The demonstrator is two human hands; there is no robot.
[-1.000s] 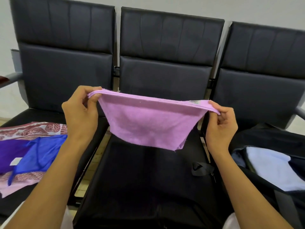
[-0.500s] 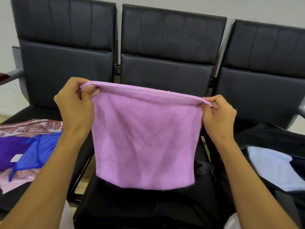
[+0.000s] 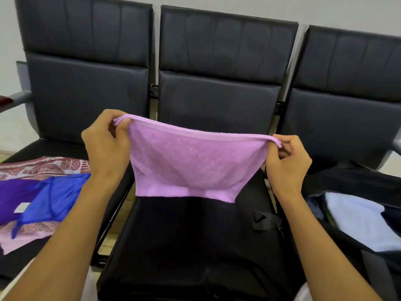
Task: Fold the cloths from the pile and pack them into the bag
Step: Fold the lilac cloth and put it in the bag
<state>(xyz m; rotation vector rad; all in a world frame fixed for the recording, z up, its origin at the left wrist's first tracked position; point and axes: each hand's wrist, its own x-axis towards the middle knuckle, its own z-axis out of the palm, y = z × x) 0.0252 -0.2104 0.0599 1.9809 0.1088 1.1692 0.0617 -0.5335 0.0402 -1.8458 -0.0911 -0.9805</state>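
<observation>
A lilac towel [image 3: 191,164] hangs doubled in the air above the middle seat [image 3: 191,240]. My left hand [image 3: 106,146] pinches its upper left corner and my right hand [image 3: 286,164] pinches its upper right corner, so the top edge is stretched between them. The towel's lower edge swings close to the seat. On the left seat lies the pile of cloths [image 3: 39,196]: blue, purple, pink and a red patterned one. The dark open bag [image 3: 347,192] sits on the right seat with a folded pale blue cloth [image 3: 358,222] inside.
Three black padded chairs stand in a row against a pale wall. A black strap with a buckle [image 3: 265,220] lies at the right edge of the middle seat. A grey armrest [image 3: 17,101] sticks out at the far left.
The towel hung down full length half a second ago; now its lower part has swung away and up, looking shorter. Both hands have dropped a little and kept their grip.
</observation>
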